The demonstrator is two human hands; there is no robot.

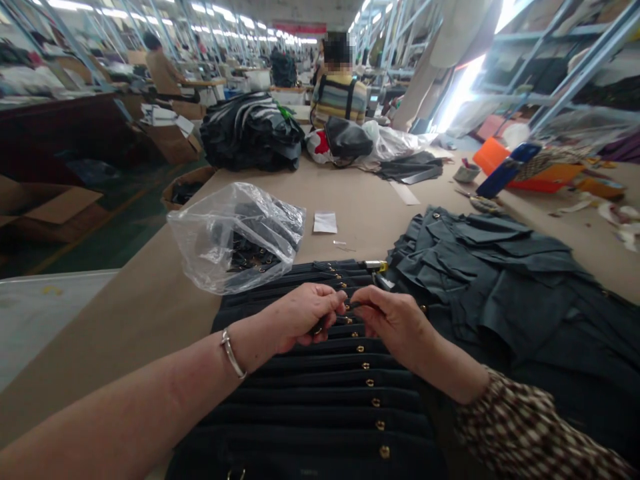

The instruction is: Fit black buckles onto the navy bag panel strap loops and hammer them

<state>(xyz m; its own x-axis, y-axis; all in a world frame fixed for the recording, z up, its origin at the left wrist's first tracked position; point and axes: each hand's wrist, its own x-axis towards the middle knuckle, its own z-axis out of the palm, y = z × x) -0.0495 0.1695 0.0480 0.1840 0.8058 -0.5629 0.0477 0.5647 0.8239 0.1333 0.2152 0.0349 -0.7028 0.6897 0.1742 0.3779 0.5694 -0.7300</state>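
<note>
My left hand (310, 315), with a silver bangle (233, 355) at the wrist, is closed in a pinch. A bit of dark material with a gold-coloured metal piece (318, 328) shows under its fingers. Close by, my right hand (393, 321) is closed too, thumb and forefinger pinching a small dark strip (356, 305). Beneath both hands lies a row of overlapping dark fabric pieces (310, 390), each with a gold-coloured fitting (370, 383). Whether the strip joins one of these pieces is hidden by my fingers.
A clear plastic bag (200, 243) partly covers more dark pieces on the left. Dark fabric (500, 280) is heaped on the right. A white paper square (325, 223) lies ahead, near a big dark fabric stack (253, 133). Scissors (483, 202) lie by an orange bin (550, 179).
</note>
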